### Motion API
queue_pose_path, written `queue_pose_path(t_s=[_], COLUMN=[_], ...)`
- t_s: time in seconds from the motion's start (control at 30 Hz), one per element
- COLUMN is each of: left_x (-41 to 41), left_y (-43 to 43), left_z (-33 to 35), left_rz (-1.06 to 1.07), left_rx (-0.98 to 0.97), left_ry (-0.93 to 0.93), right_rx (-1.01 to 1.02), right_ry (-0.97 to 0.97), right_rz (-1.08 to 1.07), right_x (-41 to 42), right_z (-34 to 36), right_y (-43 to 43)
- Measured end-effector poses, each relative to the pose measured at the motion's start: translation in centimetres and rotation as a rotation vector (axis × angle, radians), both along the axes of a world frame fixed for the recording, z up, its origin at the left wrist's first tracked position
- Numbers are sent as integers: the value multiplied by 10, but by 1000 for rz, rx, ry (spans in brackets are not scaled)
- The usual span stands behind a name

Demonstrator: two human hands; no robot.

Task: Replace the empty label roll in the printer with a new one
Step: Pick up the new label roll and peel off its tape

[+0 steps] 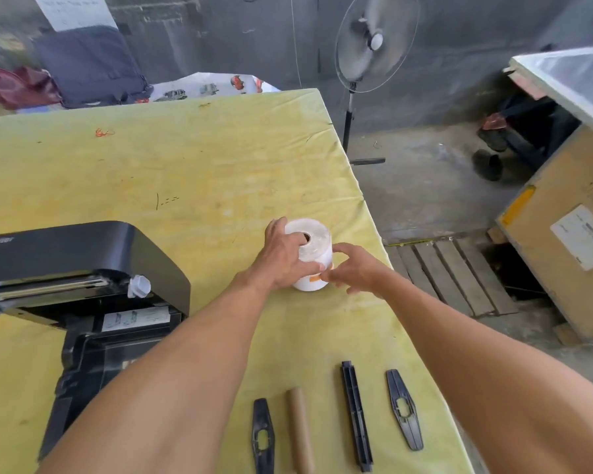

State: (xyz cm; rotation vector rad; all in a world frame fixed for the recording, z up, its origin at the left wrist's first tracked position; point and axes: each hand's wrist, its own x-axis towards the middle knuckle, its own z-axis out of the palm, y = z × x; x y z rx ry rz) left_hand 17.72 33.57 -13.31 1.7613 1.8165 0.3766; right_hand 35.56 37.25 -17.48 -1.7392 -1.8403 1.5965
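A new white label roll (317, 241) wrapped in clear plastic stands upright on the yellow table (185, 159). My left hand (283, 256) grips its left side. My right hand (351, 266) pinches an orange tab at the roll's lower front. The black label printer (79, 268) sits at the left with its lid up and its bay exposed. Near the front edge lie the empty brown cardboard core (300, 429), a black spindle bar (356, 415) and two black roll guides (263, 436) (404, 408).
The table's right edge runs diagonally just right of the roll, with concrete floor and a wooden pallet (459, 271) below. A standing fan (374, 42) is behind the table. A large cardboard crate (562, 234) stands at the right.
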Motion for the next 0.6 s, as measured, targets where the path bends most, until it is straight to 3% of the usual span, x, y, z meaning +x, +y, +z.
queue_pose_path(t_s=[0.1,0.17,0.27,0.6], left_x=[0,-1,-1,-9], left_y=[0,-9,-31,-101], left_z=[-1,2,7,4], left_rz=[296,463,583,709], left_rx=[53,48,-23,-62], left_ry=[-232,-493,-778,-1036], right_rx=[-100,-176,-213,42], right_ry=[158,257,344,135], right_rz=[-122,-168,-174,-80], right_x=[8,9,4,-18], right_z=[8,17,31,92], right_y=[0,-3,-12,-77])
